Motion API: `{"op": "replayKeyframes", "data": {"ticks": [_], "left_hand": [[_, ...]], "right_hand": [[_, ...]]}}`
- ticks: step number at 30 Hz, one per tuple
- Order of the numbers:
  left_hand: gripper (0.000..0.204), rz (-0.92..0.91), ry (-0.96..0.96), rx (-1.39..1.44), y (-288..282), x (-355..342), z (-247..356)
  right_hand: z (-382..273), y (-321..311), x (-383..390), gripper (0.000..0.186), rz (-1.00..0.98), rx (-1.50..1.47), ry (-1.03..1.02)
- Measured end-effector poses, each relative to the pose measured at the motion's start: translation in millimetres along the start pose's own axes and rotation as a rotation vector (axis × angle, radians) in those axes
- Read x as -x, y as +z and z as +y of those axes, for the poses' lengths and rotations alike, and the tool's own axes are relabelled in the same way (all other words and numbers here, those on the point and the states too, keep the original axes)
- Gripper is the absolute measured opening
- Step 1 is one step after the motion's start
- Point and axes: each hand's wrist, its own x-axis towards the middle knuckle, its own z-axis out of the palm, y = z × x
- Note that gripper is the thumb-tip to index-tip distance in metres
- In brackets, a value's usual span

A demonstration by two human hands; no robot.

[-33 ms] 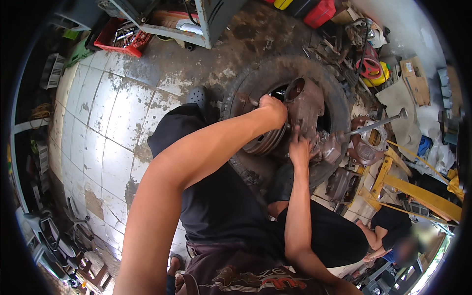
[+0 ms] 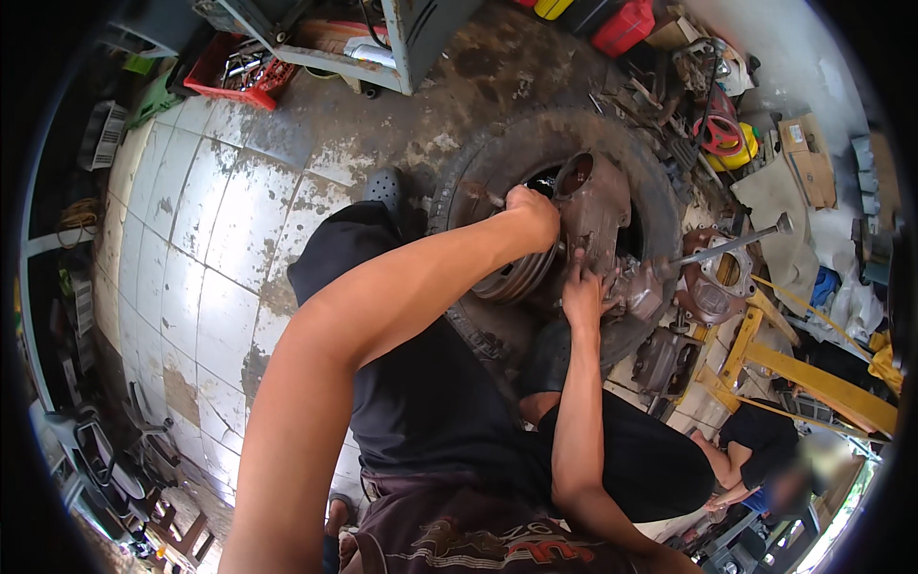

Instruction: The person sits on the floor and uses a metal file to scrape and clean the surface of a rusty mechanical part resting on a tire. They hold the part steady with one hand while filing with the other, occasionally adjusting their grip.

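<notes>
A brown, rusty cast-metal housing (image 2: 598, 206) with a round opening at its top lies across a worn tire (image 2: 645, 158) on the floor in front of me. Beside the housing, a ribbed round metal part (image 2: 516, 277) shows under my left forearm. My left hand (image 2: 532, 218) is closed in a fist at the housing's left side. A short metal end (image 2: 486, 195) shows just left of the fist; what the fingers hold is hidden. My right hand (image 2: 581, 292) rests on the lower part of the housing, fingers stretched out. A long metal bar (image 2: 732, 237) sticks out to the right.
A red crate (image 2: 258, 98) of tools and a grey metal stand (image 2: 421, 48) are at the back left. On the right lie a rusty casting (image 2: 715, 273), a yellow frame (image 2: 813, 378) and cluttered parts. Another person (image 2: 760, 445) sits at the lower right.
</notes>
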Motion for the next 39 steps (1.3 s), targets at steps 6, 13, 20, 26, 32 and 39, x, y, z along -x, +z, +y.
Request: {"op": "replayKeyframes", "data": {"ticks": [6, 13, 20, 26, 32, 39], "left_hand": [[0.034, 0.016, 0.056, 0.005, -5, -2, 15], [0.033, -0.025, 0.053, -0.019, -6, -10, 15], [0.033, -0.049, 0.030, -0.045, -7, 1, 11], [0.034, -0.059, 0.022, -0.067, -5, 9, 6], [0.035, -0.041, -0.004, -0.029, -7, 6, 2], [0.036, -0.036, 0.021, -0.050, -13, 3, 12]], "right_hand": [[-1, 0, -17, 0.060, -0.003, 0.065, 0.013], [27, 11, -33, 0.060, -0.041, 0.111, 0.063], [-5, -5, -30, 0.073, -0.085, 0.030, 0.083], [0, 4, -5, 0.073, 0.075, -0.025, 0.020], [-7, 8, -5, 0.065, 0.068, 0.010, -0.048], [-2, 6, -25, 0.060, 0.041, 0.101, 0.000]]}}
